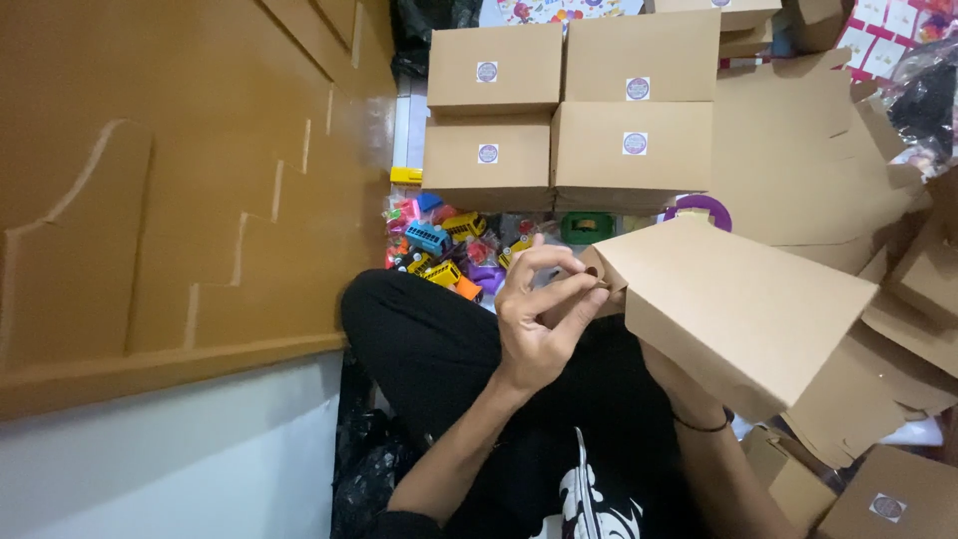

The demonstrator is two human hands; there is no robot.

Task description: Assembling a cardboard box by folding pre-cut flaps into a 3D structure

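The fingers [559, 294] of the left hand [539, 319] are bent together, the tips pinching a small flap at the left corner of a plain brown cardboard box [738, 309], which is held up in front of the person's chest, tilted, with its broad face toward the camera. The right hand is hidden behind that box, so whether its fingers are apart or closed cannot be told; only the right forearm shows below the box, with a thin dark wristband [704, 426] around the wrist. Under the left hand lies the person's knee in black trousers [419, 339], and lower down a black shirt with a white print [589, 499]. Just beyond the knee, on the floor, sits a heap of small plastic toy vehicles [444, 245] in blue, yellow, pink and orange, with a green one and a purple round lid [699, 210] close to the box's far edge. Farther off stand four closed cardboard boxes [569, 110] stacked in two rows, each with a small round sticker on its front. To the right, flat unfolded cardboard sheets [798, 150] lean and pile up, and another stickered box [888, 499] lies in the near right corner. On the left runs a wooden panel [170, 190] above a pale wall [170, 459].
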